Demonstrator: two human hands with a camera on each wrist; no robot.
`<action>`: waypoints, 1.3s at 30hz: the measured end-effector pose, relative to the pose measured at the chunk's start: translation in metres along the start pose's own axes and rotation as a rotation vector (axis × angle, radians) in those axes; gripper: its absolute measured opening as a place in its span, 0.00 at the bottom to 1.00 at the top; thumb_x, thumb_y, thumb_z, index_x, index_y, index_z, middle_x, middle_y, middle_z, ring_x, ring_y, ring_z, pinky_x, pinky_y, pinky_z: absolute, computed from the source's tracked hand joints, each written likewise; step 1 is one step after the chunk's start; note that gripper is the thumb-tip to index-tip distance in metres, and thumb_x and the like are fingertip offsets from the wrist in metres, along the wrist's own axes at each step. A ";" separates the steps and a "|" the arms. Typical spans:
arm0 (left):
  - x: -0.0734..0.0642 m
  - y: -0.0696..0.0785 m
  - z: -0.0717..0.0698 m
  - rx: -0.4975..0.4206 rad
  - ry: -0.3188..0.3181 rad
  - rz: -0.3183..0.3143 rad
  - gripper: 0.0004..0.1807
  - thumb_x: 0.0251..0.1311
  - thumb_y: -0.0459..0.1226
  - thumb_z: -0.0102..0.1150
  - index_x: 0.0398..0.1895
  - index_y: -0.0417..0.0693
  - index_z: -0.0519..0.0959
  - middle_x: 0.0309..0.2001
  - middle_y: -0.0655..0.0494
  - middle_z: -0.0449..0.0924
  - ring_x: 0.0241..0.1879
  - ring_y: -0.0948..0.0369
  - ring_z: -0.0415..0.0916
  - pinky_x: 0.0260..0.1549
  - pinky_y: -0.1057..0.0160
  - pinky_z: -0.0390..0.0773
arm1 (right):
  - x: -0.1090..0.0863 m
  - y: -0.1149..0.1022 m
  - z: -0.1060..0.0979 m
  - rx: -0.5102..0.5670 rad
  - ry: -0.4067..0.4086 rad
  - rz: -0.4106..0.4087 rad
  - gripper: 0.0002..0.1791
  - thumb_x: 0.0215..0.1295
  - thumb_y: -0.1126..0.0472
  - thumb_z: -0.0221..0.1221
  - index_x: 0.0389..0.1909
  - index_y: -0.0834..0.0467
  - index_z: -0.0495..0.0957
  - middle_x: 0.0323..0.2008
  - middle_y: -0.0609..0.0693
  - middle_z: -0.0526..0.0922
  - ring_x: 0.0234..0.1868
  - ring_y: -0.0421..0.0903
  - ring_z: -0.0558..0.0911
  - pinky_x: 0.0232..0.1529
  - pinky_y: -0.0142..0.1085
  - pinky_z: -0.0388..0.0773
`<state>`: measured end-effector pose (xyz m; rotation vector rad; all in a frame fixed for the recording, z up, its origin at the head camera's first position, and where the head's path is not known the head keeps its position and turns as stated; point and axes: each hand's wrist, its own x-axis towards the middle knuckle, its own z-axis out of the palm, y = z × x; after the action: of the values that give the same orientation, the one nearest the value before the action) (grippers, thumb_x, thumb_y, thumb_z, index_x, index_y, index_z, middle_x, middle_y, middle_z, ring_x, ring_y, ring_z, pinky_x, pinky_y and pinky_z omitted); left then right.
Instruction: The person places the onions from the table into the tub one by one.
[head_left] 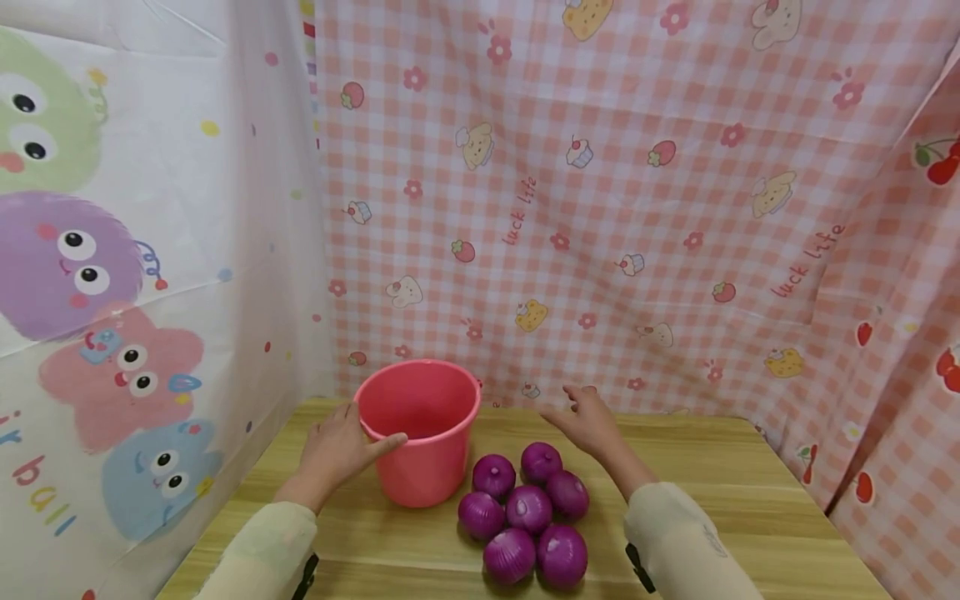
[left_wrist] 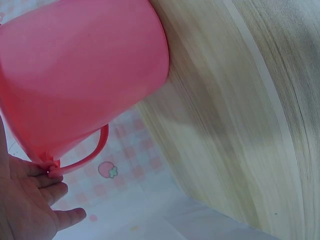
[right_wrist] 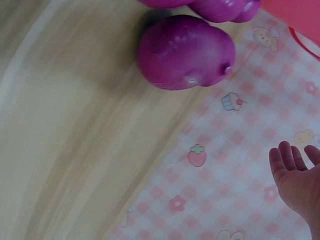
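Observation:
My left hand [head_left: 337, 446] is at the near left rim of a pink bucket [head_left: 423, 471] standing on the table. Its thumb lies along the rim, and in the left wrist view its fairly straight fingers [left_wrist: 52, 192] touch the bucket where the handle [left_wrist: 92, 155] joins. My right hand [head_left: 588, 421] is raised behind and to the right of several purple onions [head_left: 528, 508], apart from them and holding nothing. Loosely extended fingers [right_wrist: 287, 155] show on that hand in the right wrist view. The onions sit in a cluster right of the bucket.
The wooden table [head_left: 697, 500] ends at a pink checked curtain [head_left: 562, 275] behind the bucket. A white curtain with cartoon figures [head_left: 247, 208] hangs at the left, and another with cherries [head_left: 900, 400] at the right.

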<state>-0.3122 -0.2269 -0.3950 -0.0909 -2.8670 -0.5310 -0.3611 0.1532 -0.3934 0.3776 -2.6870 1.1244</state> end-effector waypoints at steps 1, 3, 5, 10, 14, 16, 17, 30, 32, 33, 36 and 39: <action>0.000 0.000 0.000 -0.002 -0.001 -0.002 0.65 0.47 0.78 0.50 0.74 0.37 0.56 0.64 0.36 0.68 0.62 0.39 0.65 0.56 0.27 0.63 | -0.001 0.002 0.000 0.008 -0.002 -0.001 0.41 0.66 0.46 0.62 0.68 0.71 0.65 0.62 0.70 0.69 0.58 0.69 0.75 0.56 0.58 0.74; 0.000 -0.001 0.000 -0.005 -0.002 -0.005 0.64 0.48 0.77 0.51 0.75 0.38 0.56 0.64 0.36 0.68 0.62 0.39 0.65 0.57 0.26 0.62 | -0.005 0.008 0.000 0.027 -0.009 -0.010 0.40 0.66 0.47 0.62 0.68 0.72 0.64 0.63 0.71 0.68 0.58 0.70 0.74 0.57 0.59 0.73; 0.000 -0.001 0.000 -0.008 -0.003 -0.008 0.64 0.48 0.77 0.52 0.75 0.38 0.56 0.64 0.36 0.68 0.62 0.39 0.64 0.57 0.26 0.62 | -0.009 0.013 0.000 0.049 -0.018 -0.015 0.39 0.67 0.50 0.62 0.68 0.73 0.63 0.65 0.72 0.67 0.59 0.72 0.73 0.58 0.60 0.72; -0.001 0.000 0.000 -0.014 0.002 -0.012 0.64 0.46 0.78 0.51 0.74 0.39 0.57 0.63 0.37 0.69 0.61 0.39 0.65 0.56 0.27 0.63 | -0.018 0.029 0.002 0.072 -0.044 0.022 0.38 0.68 0.52 0.62 0.68 0.73 0.63 0.64 0.74 0.67 0.59 0.73 0.73 0.56 0.59 0.75; 0.000 0.000 0.000 -0.012 0.006 -0.009 0.64 0.46 0.78 0.51 0.74 0.38 0.58 0.63 0.37 0.69 0.61 0.40 0.66 0.56 0.28 0.65 | -0.025 0.042 0.004 0.060 -0.050 0.052 0.39 0.68 0.50 0.62 0.68 0.73 0.63 0.63 0.74 0.69 0.58 0.71 0.75 0.54 0.57 0.77; 0.000 0.000 0.000 -0.010 0.007 -0.009 0.64 0.47 0.78 0.51 0.74 0.38 0.58 0.63 0.37 0.69 0.61 0.40 0.66 0.56 0.28 0.65 | -0.029 0.048 0.006 0.061 -0.052 0.067 0.39 0.68 0.49 0.62 0.68 0.74 0.63 0.63 0.74 0.70 0.57 0.70 0.76 0.53 0.55 0.78; 0.000 -0.001 0.000 -0.008 0.008 -0.008 0.64 0.47 0.78 0.50 0.74 0.38 0.58 0.62 0.37 0.70 0.61 0.40 0.66 0.55 0.28 0.65 | -0.032 0.051 0.007 0.064 -0.050 0.075 0.40 0.68 0.49 0.63 0.67 0.74 0.64 0.62 0.74 0.70 0.57 0.69 0.76 0.53 0.55 0.78; 0.000 0.002 -0.001 -0.015 0.001 -0.016 0.65 0.46 0.78 0.51 0.74 0.38 0.57 0.63 0.36 0.69 0.61 0.39 0.66 0.56 0.29 0.65 | -0.058 0.080 0.026 0.136 -0.090 0.190 0.40 0.62 0.51 0.67 0.65 0.75 0.66 0.58 0.75 0.73 0.55 0.66 0.78 0.55 0.54 0.76; 0.000 0.002 -0.001 -0.011 -0.001 -0.020 0.65 0.46 0.78 0.51 0.74 0.37 0.57 0.64 0.36 0.68 0.62 0.39 0.65 0.56 0.29 0.65 | -0.061 0.081 0.028 0.147 -0.098 0.197 0.41 0.62 0.51 0.67 0.65 0.75 0.66 0.58 0.75 0.73 0.55 0.66 0.78 0.55 0.54 0.76; 0.001 0.002 -0.001 -0.009 -0.002 -0.022 0.65 0.46 0.78 0.51 0.75 0.38 0.56 0.64 0.36 0.68 0.62 0.39 0.65 0.56 0.29 0.65 | -0.062 0.081 0.029 0.153 -0.103 0.199 0.42 0.61 0.51 0.68 0.65 0.75 0.65 0.58 0.75 0.73 0.55 0.66 0.78 0.55 0.54 0.76; 0.001 0.001 0.000 -0.019 0.001 -0.023 0.65 0.46 0.78 0.52 0.75 0.37 0.56 0.64 0.37 0.68 0.62 0.39 0.65 0.56 0.29 0.65 | -0.064 0.084 0.032 0.155 -0.113 0.202 0.43 0.61 0.50 0.68 0.65 0.75 0.65 0.58 0.74 0.73 0.54 0.65 0.78 0.56 0.54 0.76; 0.001 0.000 0.001 -0.051 0.005 -0.028 0.65 0.46 0.77 0.54 0.75 0.38 0.56 0.65 0.38 0.68 0.62 0.41 0.65 0.56 0.29 0.66 | -0.065 0.085 0.034 0.168 -0.126 0.207 0.43 0.60 0.49 0.69 0.66 0.75 0.65 0.58 0.74 0.73 0.55 0.64 0.78 0.56 0.54 0.76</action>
<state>-0.3133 -0.2271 -0.3956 -0.0576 -2.8544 -0.6085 -0.3288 0.1970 -0.4921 0.2057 -2.8000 1.4360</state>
